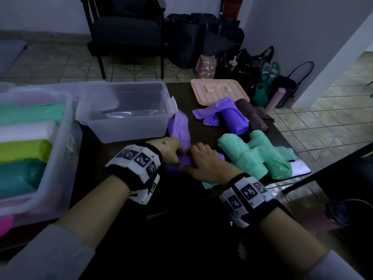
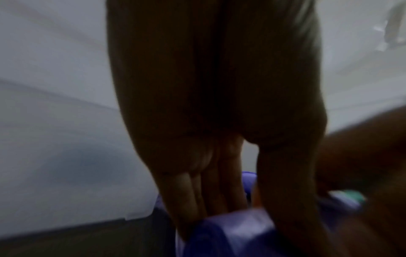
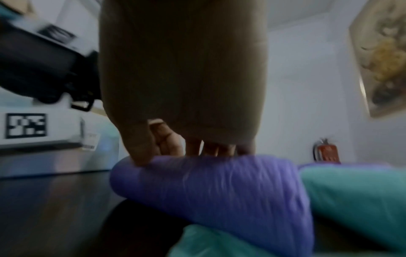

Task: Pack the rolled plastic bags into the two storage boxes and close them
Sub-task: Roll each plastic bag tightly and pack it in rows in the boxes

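Both hands hold a purple bag roll (image 1: 182,161) on the dark table (image 1: 125,162), just in front of the empty clear box (image 1: 129,112). The left hand (image 1: 168,151) and the right hand (image 1: 207,164) have their fingers curled around it. Green bag rolls (image 1: 254,156) lie just beside it on the right, and the other box (image 1: 58,150) on the left is full of rolls.

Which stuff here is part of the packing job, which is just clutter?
Job:
- purple roll, gripped by left hand and right hand
- second purple roll
- green rolls
- brown roll
- empty clear box
- filled box
- peach lid

Clutter:
- chair
- floor bags
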The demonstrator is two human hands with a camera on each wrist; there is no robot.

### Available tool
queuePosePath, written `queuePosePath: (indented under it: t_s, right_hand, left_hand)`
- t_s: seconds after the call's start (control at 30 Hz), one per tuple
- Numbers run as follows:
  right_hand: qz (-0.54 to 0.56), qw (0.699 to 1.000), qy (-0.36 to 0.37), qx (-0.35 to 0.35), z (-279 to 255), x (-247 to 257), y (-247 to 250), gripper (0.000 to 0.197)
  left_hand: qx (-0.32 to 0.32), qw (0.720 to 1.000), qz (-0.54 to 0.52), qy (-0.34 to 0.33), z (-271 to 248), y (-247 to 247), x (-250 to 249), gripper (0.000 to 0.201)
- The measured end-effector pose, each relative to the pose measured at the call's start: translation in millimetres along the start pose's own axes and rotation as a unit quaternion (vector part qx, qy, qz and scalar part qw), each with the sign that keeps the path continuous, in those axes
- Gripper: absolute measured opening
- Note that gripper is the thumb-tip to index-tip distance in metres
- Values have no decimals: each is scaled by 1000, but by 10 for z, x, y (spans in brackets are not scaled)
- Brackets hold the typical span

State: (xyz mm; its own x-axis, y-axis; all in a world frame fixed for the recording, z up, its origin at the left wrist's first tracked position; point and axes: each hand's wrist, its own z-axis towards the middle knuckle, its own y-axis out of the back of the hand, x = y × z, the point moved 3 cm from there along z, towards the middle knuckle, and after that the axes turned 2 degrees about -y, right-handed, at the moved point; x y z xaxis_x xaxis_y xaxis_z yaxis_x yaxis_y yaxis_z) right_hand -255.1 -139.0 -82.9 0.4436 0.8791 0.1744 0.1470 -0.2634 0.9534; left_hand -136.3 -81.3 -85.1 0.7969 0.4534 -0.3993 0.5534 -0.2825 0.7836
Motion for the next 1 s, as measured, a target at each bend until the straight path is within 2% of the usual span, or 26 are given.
queuePosePath:
  t_s: [0.07, 0.13, 0.2, 0.27, 0.47, 0.53, 0.6, 0.63, 0.7, 0.77, 0.83, 0.93, 1.0]
  right_hand:
    - [0, 1000, -3, 9, -23, -1, -66, 52]
    - [9, 1000, -5, 14, -28, -31, -89, 53]
    - [22, 1000, 0, 20, -30, -50, -91, 53]
    - [27, 999, 1, 26, -26, -52, -83, 54]
    - [27, 998, -8, 54, -17, -44, -56, 53]
    - [35, 998, -9, 60, -28, -52, -43, 52]
    - [42, 997, -9, 63, -36, -59, -34, 52]
    - [44, 997, -9, 64, -38, -59, -32, 52]
    - [46, 997, -8, 69, -39, -61, -33, 53]
    - [48, 996, -9, 70, -26, -68, -31, 54]
    - [47, 996, -10, 76, -13, -70, -33, 54]
    - [44, 995, -13, 89, -5, -73, -30, 54]
    - [44, 994, -15, 96, -6, -86, -18, 54]
  left_hand:
    - [-1, 999, -39, 25, 19, 45, 54, 37]
    - [-70, 989, -100, 86, 86, 93, 136, 35]
    - [-127, 967, -163, 146, 150, 85, 175, 48]
    - [-133, 946, -240, 174, 222, 38, 157, 61]
    - [-159, 881, -407, 180, 576, 93, 117, 90]
    - [-184, 851, -459, 173, 725, 154, 131, 83]
    - [-211, 830, -489, 163, 538, 295, -80, 71]
    - [-221, 831, -484, 162, 508, 339, -131, 66]
    - [-229, 851, -447, 152, 502, 383, -204, 56]
    - [-202, 901, -360, 135, 482, 415, -267, 56]
    - [-209, 945, -216, 126, 424, 503, -316, 54]
    - [-242, 962, -76, 103, 343, 668, -403, 51]
    - [-242, 965, -44, 89, 324, 722, -439, 50]
